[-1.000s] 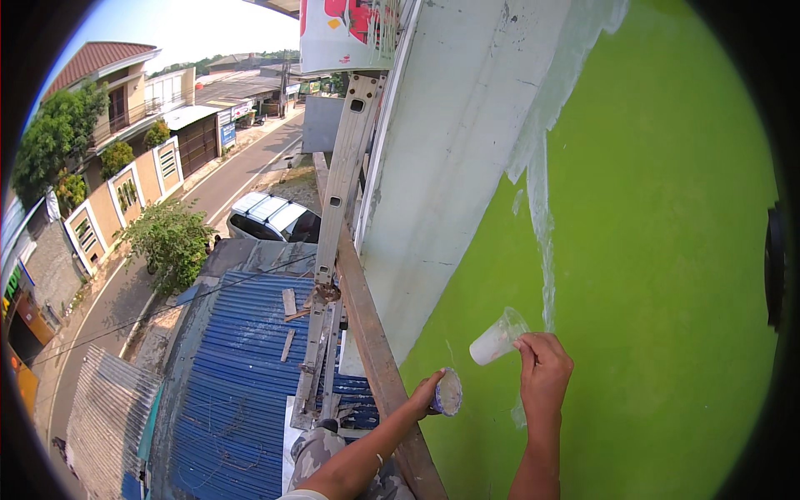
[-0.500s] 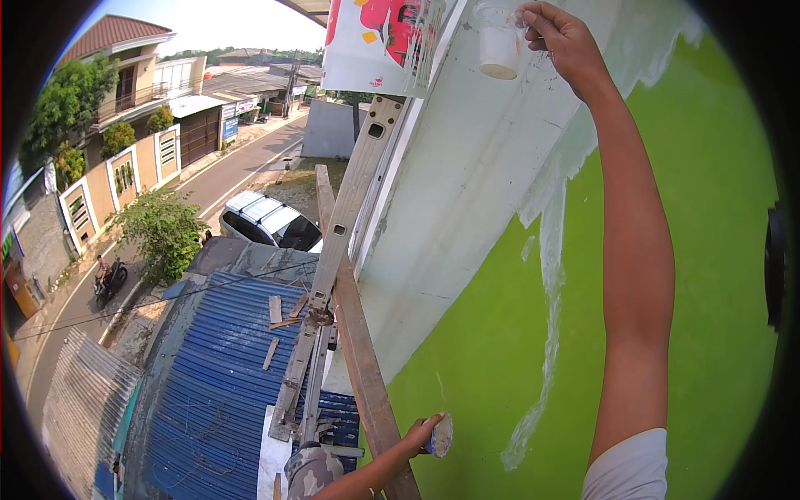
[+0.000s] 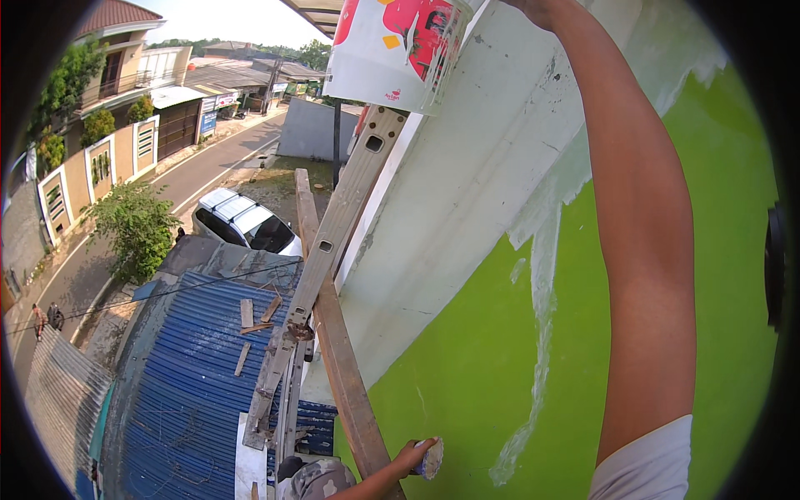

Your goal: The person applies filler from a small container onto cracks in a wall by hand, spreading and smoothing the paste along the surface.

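My right hand (image 3: 540, 10) is at the top edge, with its wrist and part of its back showing. Its fingers lie outside the picture, so what they hold is hidden. The bare forearm rises along the right side from a white sleeve, in front of a wall (image 3: 642, 317) painted green with pale bare patches. Left of this hand, a white bucket (image 3: 375, 75) with red print and whitish drips sits at the top of an aluminium ladder (image 3: 354, 192). My left hand is not in view.
Below, another person's hand (image 3: 410, 457) grips a small round container (image 3: 431, 458) with whitish stuff on it. A wooden beam (image 3: 342, 358) crosses the ladder. Further down lie a blue corrugated roof (image 3: 192, 375) with wood scraps, a parked white car (image 3: 248, 221) and a road.
My right hand, which held a translucent plastic cup, has risen left past the top edge, and the cup is out of sight. The view has shifted slightly; the bucket appears lower.
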Action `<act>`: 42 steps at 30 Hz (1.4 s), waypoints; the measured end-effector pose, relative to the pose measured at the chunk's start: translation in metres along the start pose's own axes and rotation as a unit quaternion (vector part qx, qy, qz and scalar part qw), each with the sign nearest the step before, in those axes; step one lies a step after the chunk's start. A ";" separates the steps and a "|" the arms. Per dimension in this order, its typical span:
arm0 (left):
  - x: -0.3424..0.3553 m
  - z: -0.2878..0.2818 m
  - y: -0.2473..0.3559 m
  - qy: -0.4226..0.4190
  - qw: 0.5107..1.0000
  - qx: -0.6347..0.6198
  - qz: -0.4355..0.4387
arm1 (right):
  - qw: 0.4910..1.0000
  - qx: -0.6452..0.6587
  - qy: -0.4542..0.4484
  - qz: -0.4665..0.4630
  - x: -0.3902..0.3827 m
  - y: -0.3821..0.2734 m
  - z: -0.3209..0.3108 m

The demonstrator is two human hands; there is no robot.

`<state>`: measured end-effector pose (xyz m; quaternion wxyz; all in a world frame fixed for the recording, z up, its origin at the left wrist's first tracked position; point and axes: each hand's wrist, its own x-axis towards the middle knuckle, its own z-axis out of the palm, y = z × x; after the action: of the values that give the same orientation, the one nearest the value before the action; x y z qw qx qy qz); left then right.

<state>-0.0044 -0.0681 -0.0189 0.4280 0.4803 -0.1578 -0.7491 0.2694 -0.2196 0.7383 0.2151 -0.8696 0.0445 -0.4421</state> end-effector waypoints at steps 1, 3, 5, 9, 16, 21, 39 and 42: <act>0.001 0.001 0.001 -0.004 1.000 0.001 -0.001 | 1.000 -0.004 0.000 0.001 0.007 0.005 -0.005; 0.005 -0.001 0.002 -0.027 0.999 -0.010 0.017 | 0.997 0.059 -0.008 0.059 0.016 0.014 -0.005; 0.009 0.000 -0.005 -0.005 1.000 -0.020 0.018 | 0.993 0.094 0.015 0.077 0.020 0.026 0.005; 0.028 0.000 -0.019 -0.012 0.999 -0.007 0.045 | 0.983 0.154 0.002 0.096 0.044 0.036 0.002; 0.014 0.000 -0.016 0.016 0.999 -0.009 0.037 | 0.979 0.177 0.069 0.073 0.010 0.029 0.015; 0.013 0.003 -0.014 0.016 0.999 0.012 0.047 | 0.979 0.180 0.088 -0.036 -0.019 0.016 -0.002; 0.000 -0.005 -0.006 0.032 0.997 -0.010 0.065 | 0.949 -0.260 0.175 -0.025 -0.529 0.015 -0.037; -0.014 0.002 0.003 0.026 0.998 0.034 0.045 | 0.933 -0.320 0.152 0.068 -0.629 -0.011 -0.037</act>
<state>-0.0019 -0.0589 -0.0077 0.4484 0.5062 -0.1940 -0.7107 -0.1412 -0.0536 0.2907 -0.0539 -0.8097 0.2745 -0.5158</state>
